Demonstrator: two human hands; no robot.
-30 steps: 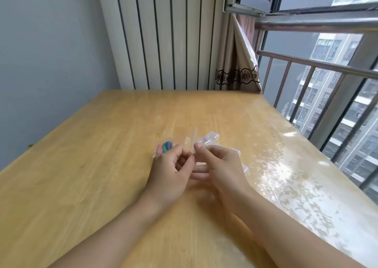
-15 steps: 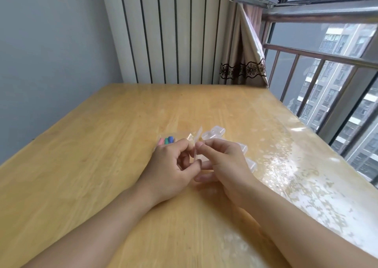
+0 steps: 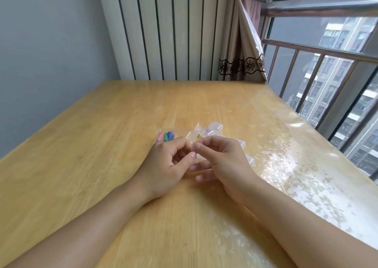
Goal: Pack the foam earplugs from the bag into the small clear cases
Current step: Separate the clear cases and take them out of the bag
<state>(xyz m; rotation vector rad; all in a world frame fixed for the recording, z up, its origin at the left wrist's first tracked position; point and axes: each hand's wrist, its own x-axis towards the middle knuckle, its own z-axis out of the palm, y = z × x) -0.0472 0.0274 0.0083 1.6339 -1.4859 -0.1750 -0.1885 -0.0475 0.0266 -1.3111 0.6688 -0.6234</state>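
Evidently the step in hand is opening the bag [image 3: 180, 134]: both hands meet at its near right end, and no earplug has reached a case yet. Left hand [image 3: 165, 163] has its fingers [image 3: 181, 142] curled, thumb and forefinger pinching one lip of the clear film; right hand [image 3: 221, 161] pinches the opposite lip between thumb and forefinger, its lower fingers lying straighter toward the table [image 3: 102, 145]. Film stands up in two small peaks just beyond the fingertips. Foam earplugs [image 3: 166, 136] (pink, green, blue visible) sit bunched at the far left end of the bag, just beyond the left knuckles. Small clear cases [image 3: 212, 129] lie in a cluster just right of the bag mouth and behind the right hand; whether their lids are up I cannot tell. Judgement: next move calls for parting the two lips, then shaking or picking the earplugs toward the mouth. Foam is light and may roll. Room: wide bare table to the left and beyond; right edge of table runs along the window railing [image 3: 306, 50], well apart from the work but the side to avoid.
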